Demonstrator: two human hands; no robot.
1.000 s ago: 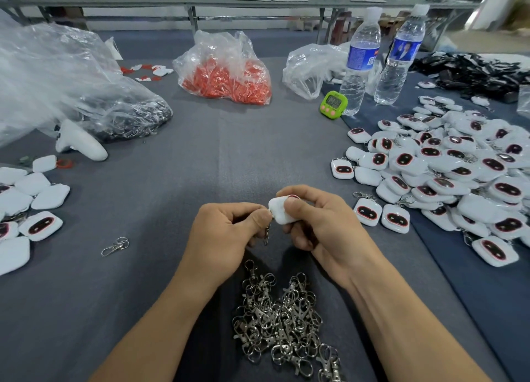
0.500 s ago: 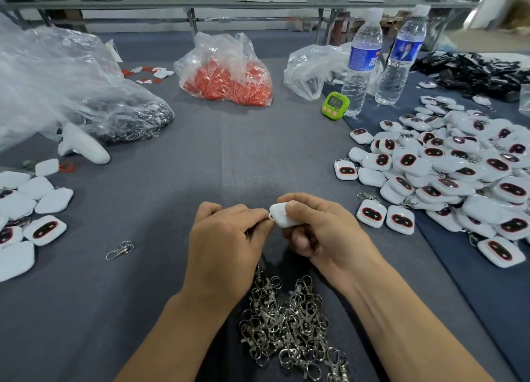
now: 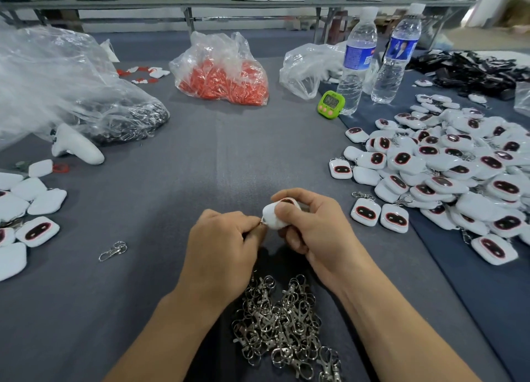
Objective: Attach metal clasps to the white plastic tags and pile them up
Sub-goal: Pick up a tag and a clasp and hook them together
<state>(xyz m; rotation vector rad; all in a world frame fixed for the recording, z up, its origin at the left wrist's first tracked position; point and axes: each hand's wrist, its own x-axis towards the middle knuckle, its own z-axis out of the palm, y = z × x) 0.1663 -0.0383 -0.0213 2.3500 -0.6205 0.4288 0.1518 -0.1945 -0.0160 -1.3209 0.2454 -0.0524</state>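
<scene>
- White rounded-square plastic tag [image 3: 276,214] is held just above the grey cloth-covered table [image 3: 172,195], near its front middle. The right hand [image 3: 312,227] grips it, with the thumb pressed flat on the plain back and the fingers curled round the far edge. A sliver of its red-rimmed dark face shows on top.
- The left hand [image 3: 223,247] pinches a silver metal clasp [image 3: 261,223] between thumb and forefinger. Only a small loop of it shows at the fingertips; the rest is hidden under the hand.
- The tag's lower-left corner points straight at the left fingertips, and the clasp's loop meets that corner. Whether the loop is already through the corner hole cannot be told.
- The clasp lies to the left of the tag, and its length probably runs back under the left palm, roughly in line with the corner. So the joining looks like work for the left hand, with the right hand only steadying the tag.
- Once the two are joined, the right hand is the nearer one to the big pile of finished white tags with dark faces [image 3: 459,175], which lies off to its right.
- A heap of loose silver clasps [image 3: 281,330] lies between the forearms, close to both hands.
- Plain unclasped white tags [image 3: 28,204] lie at the left edge, nearer the left hand.
</scene>
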